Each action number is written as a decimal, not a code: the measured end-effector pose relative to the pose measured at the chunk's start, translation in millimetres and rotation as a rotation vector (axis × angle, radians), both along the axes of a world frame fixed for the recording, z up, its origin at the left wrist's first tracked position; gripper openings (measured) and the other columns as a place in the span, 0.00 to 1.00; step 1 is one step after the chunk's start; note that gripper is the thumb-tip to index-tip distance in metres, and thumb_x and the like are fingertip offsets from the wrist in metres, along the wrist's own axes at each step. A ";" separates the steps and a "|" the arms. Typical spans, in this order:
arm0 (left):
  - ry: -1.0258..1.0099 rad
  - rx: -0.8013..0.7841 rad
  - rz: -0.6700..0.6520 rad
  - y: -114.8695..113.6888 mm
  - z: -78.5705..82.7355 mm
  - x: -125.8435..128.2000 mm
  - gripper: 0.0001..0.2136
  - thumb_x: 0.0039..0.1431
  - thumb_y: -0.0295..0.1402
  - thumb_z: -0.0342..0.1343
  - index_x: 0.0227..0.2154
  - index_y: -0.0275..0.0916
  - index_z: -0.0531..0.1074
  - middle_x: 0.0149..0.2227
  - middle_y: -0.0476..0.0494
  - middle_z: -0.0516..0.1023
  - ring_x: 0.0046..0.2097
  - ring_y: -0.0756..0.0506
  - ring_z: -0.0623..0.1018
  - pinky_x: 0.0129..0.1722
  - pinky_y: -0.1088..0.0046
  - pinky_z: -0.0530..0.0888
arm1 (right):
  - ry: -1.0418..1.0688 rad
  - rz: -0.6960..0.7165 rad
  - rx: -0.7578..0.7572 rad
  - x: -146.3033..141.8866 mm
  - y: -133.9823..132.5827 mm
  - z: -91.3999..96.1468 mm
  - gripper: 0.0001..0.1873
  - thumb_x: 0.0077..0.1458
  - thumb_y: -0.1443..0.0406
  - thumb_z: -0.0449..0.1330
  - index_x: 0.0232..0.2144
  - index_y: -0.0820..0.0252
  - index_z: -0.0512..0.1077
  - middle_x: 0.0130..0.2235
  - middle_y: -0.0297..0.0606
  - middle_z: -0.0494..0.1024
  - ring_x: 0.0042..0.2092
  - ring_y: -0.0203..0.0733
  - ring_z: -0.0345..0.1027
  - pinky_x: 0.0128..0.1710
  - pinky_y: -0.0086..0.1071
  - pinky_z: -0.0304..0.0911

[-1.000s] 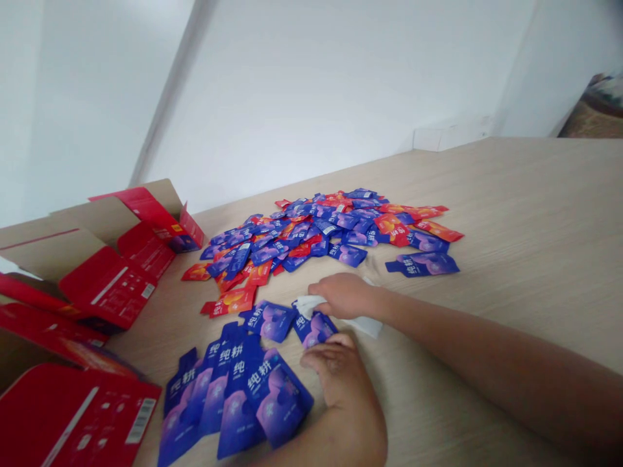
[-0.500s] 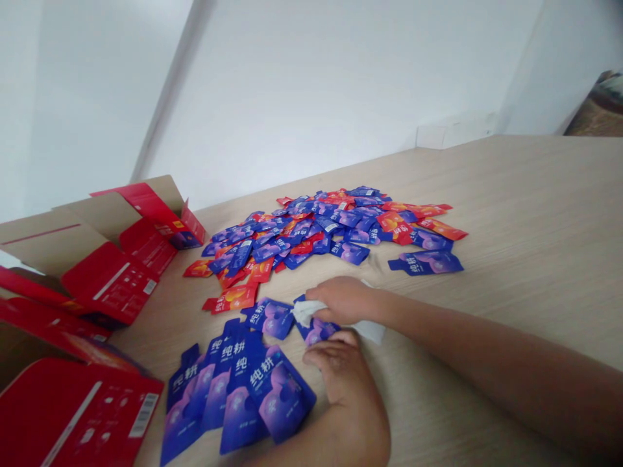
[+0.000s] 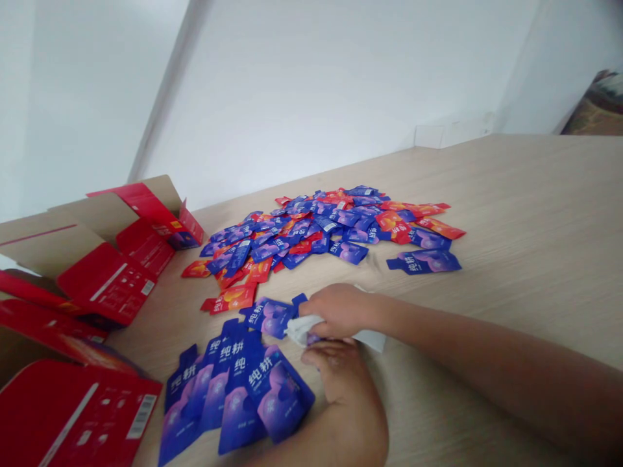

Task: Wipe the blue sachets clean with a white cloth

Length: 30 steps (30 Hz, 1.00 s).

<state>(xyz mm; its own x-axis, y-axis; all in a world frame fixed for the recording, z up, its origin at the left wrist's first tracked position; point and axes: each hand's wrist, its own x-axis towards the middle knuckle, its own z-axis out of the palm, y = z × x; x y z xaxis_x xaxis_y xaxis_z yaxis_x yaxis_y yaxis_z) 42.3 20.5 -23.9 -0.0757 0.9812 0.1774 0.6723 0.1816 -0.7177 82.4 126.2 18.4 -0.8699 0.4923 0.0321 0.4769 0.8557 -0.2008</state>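
Observation:
My right hand is closed round a crumpled white cloth and presses it onto a blue packet, which is almost fully covered. My left hand lies just below, fingers curled against that same packet's near edge. To the left of my left hand, several blue packets lie fanned out in an overlapping row. One more blue packet rests flat beside the cloth.
A spread pile of blue and red-orange packets covers the middle of the wooden table, with a lone blue packet at its right. Open red cartons and a flat red carton stand at the left.
My right hand has slid the cloth toward me and down over the blue packet, covering it almost fully. My left hand has stayed in place.

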 end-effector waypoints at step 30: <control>-0.101 -0.053 0.024 1.8 6.0 -0.7 0.16 0.53 0.17 0.41 0.37 0.28 0.72 0.33 0.25 0.78 0.35 0.35 0.78 0.35 0.59 0.68 | 0.110 -0.106 0.054 7.9 5.0 16.6 0.17 0.53 0.55 0.51 0.42 0.55 0.68 0.38 0.40 0.76 0.39 0.46 0.69 0.33 0.33 0.57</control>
